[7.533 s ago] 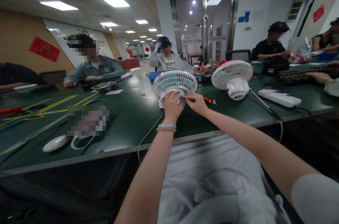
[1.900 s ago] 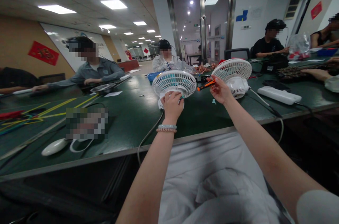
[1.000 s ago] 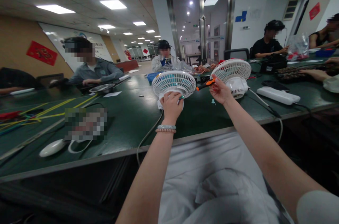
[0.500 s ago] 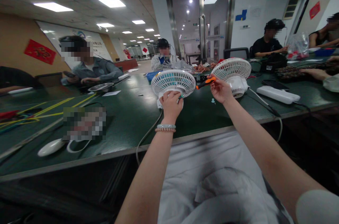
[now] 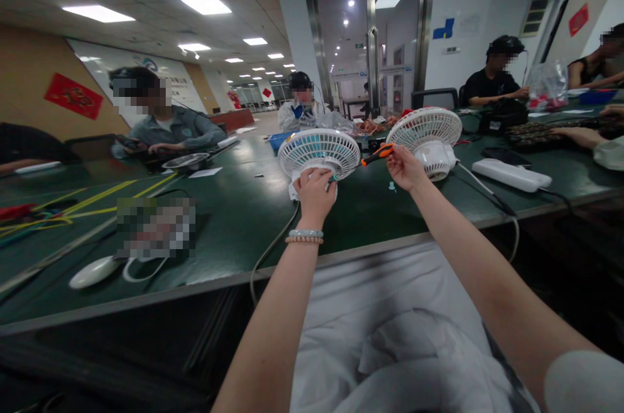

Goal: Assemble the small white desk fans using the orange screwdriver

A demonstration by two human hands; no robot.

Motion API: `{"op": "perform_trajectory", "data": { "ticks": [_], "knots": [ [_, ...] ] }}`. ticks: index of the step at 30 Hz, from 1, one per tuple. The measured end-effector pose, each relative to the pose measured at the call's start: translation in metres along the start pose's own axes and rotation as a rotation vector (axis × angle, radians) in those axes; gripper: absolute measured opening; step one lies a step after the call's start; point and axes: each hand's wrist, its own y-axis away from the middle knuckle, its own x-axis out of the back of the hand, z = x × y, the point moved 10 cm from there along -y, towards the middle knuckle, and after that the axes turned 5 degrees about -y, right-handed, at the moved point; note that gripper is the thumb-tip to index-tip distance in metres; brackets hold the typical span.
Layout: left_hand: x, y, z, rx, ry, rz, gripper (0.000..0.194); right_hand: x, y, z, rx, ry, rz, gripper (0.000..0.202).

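Note:
A white fan (image 5: 320, 147) with a round slatted grille stands in front of me. My left hand (image 5: 316, 190) is closed around its motor housing, the thumb and fingertips beside a small green piece (image 5: 333, 179). In my right hand (image 5: 404, 167) I grip an orange-and-black screwdriver (image 5: 377, 155) by the end of its handle. The screwdriver points left at the fan's right side; whether its tip touches anything is too small to tell. A second white fan (image 5: 425, 130) is just beyond my right hand. Below that hand lies a small pale piece (image 5: 392, 186).
The green table (image 5: 234, 231) also bears a white power strip (image 5: 511, 174), a dark phone (image 5: 507, 156), a metal bowl (image 5: 186, 162) and yellow cables (image 5: 100, 196). A grey cord (image 5: 270, 250) hangs over the front edge. Several people sit around the table.
My right hand and the screwdriver handle have shifted slightly, with the fingers a little turned on the handle. My left hand and both fans have stayed where they were.

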Motion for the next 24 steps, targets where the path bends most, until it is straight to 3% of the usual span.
{"op": "perform_trajectory", "data": {
  "ticks": [9, 20, 24],
  "knots": [
    [0.0000, -0.0002, -0.0004, -0.001, 0.010, -0.005, 0.019, -0.0038, 0.0040, 0.0001, -0.037, 0.014, -0.002, 0.020],
    [0.0005, 0.0000, -0.0001, 0.010, 0.022, -0.009, 0.019, 0.0019, 0.0033, 0.0024, -0.015, 0.080, 0.031, 0.009],
    [0.0003, 0.0000, 0.0000, 0.014, 0.020, -0.018, 0.019, -0.0003, 0.0027, 0.0020, -0.005, 0.088, 0.020, 0.013]
  ]
}}
